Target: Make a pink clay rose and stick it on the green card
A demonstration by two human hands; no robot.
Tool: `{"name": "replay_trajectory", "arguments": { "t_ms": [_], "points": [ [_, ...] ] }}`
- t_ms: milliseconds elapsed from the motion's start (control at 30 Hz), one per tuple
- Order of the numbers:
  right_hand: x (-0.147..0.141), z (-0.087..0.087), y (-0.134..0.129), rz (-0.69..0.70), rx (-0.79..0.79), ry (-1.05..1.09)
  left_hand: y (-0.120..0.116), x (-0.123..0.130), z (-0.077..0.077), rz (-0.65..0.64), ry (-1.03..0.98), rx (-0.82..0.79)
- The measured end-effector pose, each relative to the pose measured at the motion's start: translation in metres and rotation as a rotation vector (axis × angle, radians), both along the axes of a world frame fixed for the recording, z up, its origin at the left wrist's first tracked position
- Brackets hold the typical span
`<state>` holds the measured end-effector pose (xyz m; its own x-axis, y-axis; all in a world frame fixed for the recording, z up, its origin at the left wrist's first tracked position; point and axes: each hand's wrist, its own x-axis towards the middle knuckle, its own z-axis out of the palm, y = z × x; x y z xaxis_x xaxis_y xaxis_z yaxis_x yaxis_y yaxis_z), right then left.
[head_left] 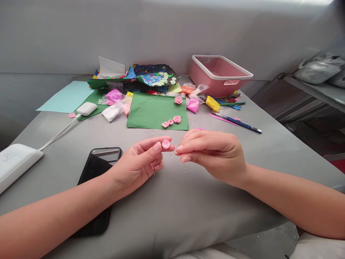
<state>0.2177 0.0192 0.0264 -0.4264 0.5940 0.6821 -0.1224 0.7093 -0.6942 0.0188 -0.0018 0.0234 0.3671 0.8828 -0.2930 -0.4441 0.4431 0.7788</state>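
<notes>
Head view: my L hand point(137, 163) has a small pink rose point(165, 144) pinched btwn thumb & fingers, held above the grey table point(167, 216). My R hand point(215, 153) is just beside it, thumb & fingertips bunched close; can't tell if there's anything btwn them. Behind, green sheet point(151, 111) w/ 4 more pink flowers point(177, 119), 1 nr the top R corner, 3 nr the bottom edge. Black phone point(98, 167) partly hidden by my L forearm; pink box point(206, 79) further back, R side.
</notes>
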Motion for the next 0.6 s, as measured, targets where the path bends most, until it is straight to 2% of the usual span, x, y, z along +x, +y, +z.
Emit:
{"name": "replay_trajectory", "arguments": {
  "t_ms": [133, 300, 433, 600],
  "points": [
    [-0.001, -0.001, -0.003, -0.052, -0.048, 0.012, -0.001, -0.001, -0.002, -0.021, -0.004, 0.021],
    [-0.006, -0.011, -0.006, -0.128, -0.027, 0.023, -0.002, -0.002, -0.005, -0.03, -0.01, 0.041],
    [-0.009, -0.018, -0.007, -0.123, -0.003, 0.037, -0.002, -0.002, -0.005, -0.064, 0.028, 0.087],
    [-0.01, -0.017, -0.007, -0.107, 0.034, -0.008, -0.002, -0.002, -0.003, -0.114, 0.029, 0.131]
  ]
}}
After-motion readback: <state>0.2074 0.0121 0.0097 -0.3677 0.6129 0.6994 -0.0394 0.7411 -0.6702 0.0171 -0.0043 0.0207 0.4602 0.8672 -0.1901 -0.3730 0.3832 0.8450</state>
